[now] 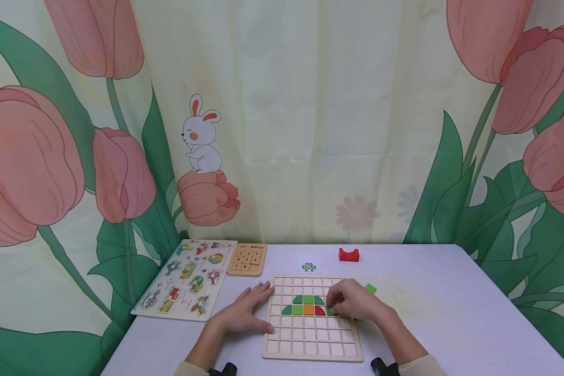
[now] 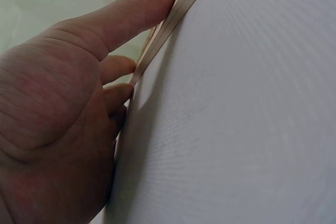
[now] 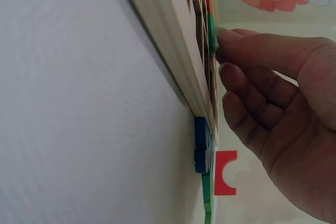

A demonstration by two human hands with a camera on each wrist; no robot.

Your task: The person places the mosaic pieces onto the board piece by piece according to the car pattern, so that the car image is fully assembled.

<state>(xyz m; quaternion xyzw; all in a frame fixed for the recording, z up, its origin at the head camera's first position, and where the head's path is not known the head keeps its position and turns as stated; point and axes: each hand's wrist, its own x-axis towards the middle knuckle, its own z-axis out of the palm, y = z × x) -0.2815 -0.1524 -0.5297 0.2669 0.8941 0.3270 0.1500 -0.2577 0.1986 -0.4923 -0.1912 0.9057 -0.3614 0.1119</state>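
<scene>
Board (image 1: 310, 347), hands (image 1: 355, 301) at rim (image 1: 266, 342) and green piece (image 3: 211, 31), table's right edge (image 1: 489, 287) distant

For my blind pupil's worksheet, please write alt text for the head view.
A person's right hand touches a green piece on a wooden grid board holding other colored pieces; the left hand rests at the board's left edge. Beyond lie a pattern card and a red block.

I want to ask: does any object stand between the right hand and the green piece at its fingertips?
Nothing visible does: the right hand has its thumb and fingertips right at the green piece. The blue pieces lie outside the grid board, off to the side.
</scene>
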